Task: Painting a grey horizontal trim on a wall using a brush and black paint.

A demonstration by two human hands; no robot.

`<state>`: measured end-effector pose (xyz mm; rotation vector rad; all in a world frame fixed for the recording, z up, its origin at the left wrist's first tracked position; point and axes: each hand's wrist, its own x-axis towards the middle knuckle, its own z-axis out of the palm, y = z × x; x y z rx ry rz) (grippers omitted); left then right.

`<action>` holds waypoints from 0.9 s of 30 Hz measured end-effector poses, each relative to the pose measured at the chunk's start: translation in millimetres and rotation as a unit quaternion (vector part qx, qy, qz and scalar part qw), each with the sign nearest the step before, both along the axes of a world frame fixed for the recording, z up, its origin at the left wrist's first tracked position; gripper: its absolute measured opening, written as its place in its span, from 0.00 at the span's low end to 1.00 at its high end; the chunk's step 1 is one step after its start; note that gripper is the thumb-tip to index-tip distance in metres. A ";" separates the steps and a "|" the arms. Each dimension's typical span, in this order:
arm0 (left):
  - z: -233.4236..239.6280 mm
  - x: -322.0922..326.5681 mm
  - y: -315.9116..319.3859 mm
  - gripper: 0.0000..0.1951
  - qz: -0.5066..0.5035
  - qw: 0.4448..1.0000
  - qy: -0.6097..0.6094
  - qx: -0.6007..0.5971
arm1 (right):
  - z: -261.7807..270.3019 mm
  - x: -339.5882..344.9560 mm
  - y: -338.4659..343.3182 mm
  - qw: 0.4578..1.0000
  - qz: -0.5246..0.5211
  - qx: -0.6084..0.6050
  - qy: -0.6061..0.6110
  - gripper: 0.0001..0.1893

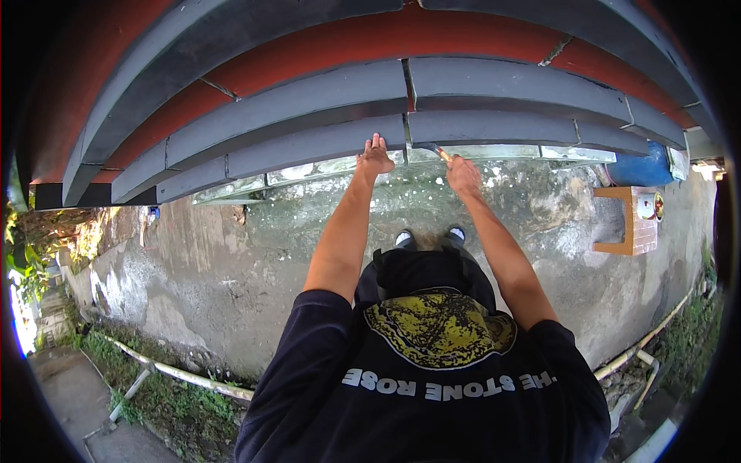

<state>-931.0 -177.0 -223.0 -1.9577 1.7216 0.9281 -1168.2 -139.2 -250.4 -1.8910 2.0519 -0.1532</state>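
Observation:
My right hand (465, 175) grips a paintbrush (443, 154) by its light handle. The brush's dark head points left and meets the underside edge of the lowest grey-painted moulding (492, 128), just right of a dark vertical joint (407, 131). To the left of that joint, my left hand (376, 160) reaches up with its fingers extended against the moulding's lower edge and holds nothing. Below the moulding runs a pale, unpainted, stained strip (483, 153). Red-painted bands (451, 37) lie between the grey mouldings above.
A brown plastic stool (642, 231) at the right carries a white paint container (648, 206). Behind it sits a blue drum (639, 165). Stained concrete floor (202, 278) lies underfoot. White pipes (191, 379) and low plants (179, 405) run along the floor's near edge.

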 end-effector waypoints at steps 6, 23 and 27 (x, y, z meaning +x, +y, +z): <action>0.2 -1.9 -2.8 0.40 0.003 1.000 0.002 0.007 | -15.3 -7.4 50.9 0.989 -0.110 0.043 -0.090 0.10; 0.2 -0.7 -5.2 0.40 -0.013 0.999 -0.007 0.031 | 13.2 16.7 45.4 0.995 -0.002 0.027 -0.100 0.11; 1.4 0.4 -2.4 0.40 -0.020 0.999 -0.014 0.026 | 11.9 -0.9 18.9 0.993 -0.046 0.022 -0.104 0.12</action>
